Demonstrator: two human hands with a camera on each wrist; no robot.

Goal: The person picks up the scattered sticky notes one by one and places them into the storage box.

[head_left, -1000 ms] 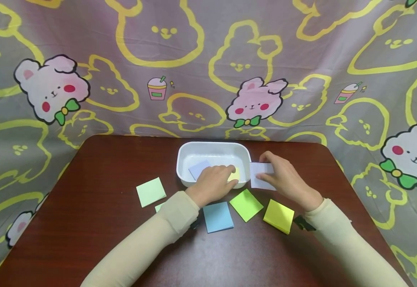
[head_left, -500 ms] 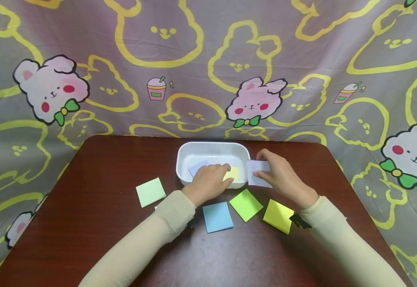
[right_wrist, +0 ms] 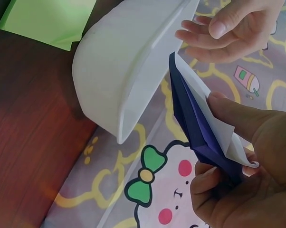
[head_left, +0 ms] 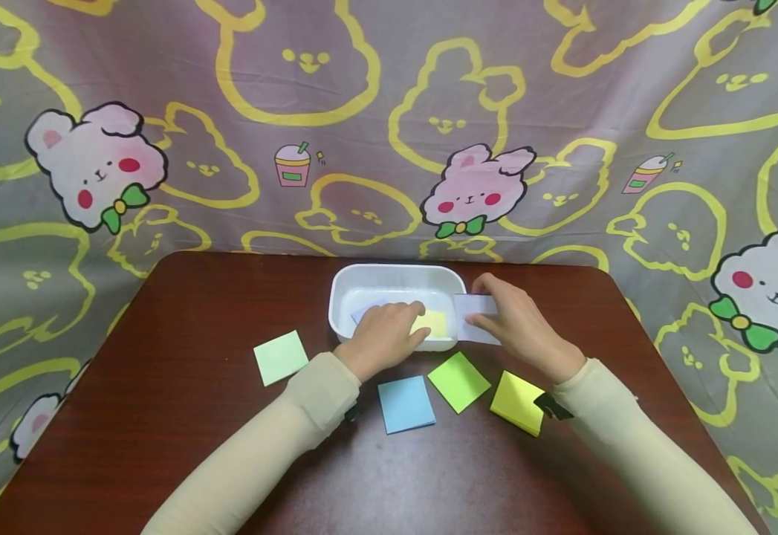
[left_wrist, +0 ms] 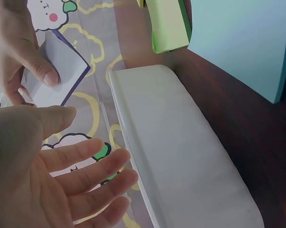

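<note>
My right hand [head_left: 525,319] pinches a lilac sticky-note pad [head_left: 467,305] between thumb and fingers, beside the right end of a white plastic tub [head_left: 395,276]. In the right wrist view the pad [right_wrist: 190,114] shows dark purple edges and pale, slightly parted sheets. Over the tub's front side hovers my left hand [head_left: 383,334], its fingers loosely spread and holding nothing, as the left wrist view confirms. Inside the tub lie a pale yellow pad [head_left: 436,323] and another lilac pad [head_left: 362,307], each partly hidden by the left hand.
In front of the tub on the brown table [head_left: 181,334] lie a blue pad [head_left: 406,405], a lime green pad [head_left: 459,382] and a bright yellow pad [head_left: 517,403]. A pale green pad [head_left: 281,357] sits to the left. A patterned curtain [head_left: 362,134] hangs behind the table.
My right hand has moved left and slightly away from me with the lilac pad, closer to the tub. The left hand has shifted a little left, showing more of the yellow pad.
</note>
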